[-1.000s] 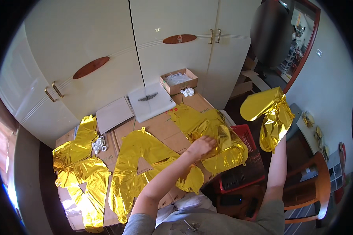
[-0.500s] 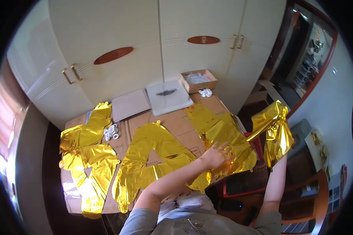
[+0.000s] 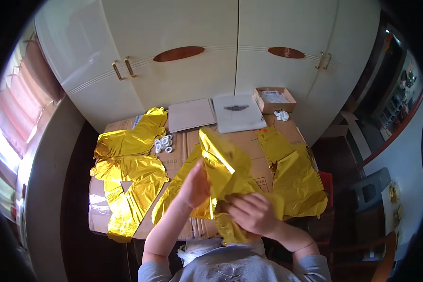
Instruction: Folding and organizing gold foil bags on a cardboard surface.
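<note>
A flat, crinkled gold foil balloon [image 3: 225,164] is held up in front of me, over the middle of the table. My left hand [image 3: 195,187] grips its left edge, thumb upward. Lower down, my right hand [image 3: 253,214] is closed around a bunched part of the same foil, fingers bent over it. Behind it lies an A-shaped gold foil balloon [image 3: 174,195], largely covered by the held one. Another flat gold foil balloon [image 3: 298,183] spreads out at the right. On the left are two more, an upper foil balloon [image 3: 120,142] and a lower foil balloon [image 3: 124,214].
Cardboard [image 3: 178,145] covers the table. White rings [image 3: 163,142] lie at the left; at the back are a grey-beige flat board [image 3: 191,115], a pale laptop-like slab [image 3: 239,117], an open box [image 3: 286,107] and a white bundle [image 3: 281,115]. A wooden chair [image 3: 385,254] stands at the right.
My right hand has brought the held foil from beyond the table's right side to the middle. My left hand has left the right-hand balloon and now grips the held one. The view has turned left.
</note>
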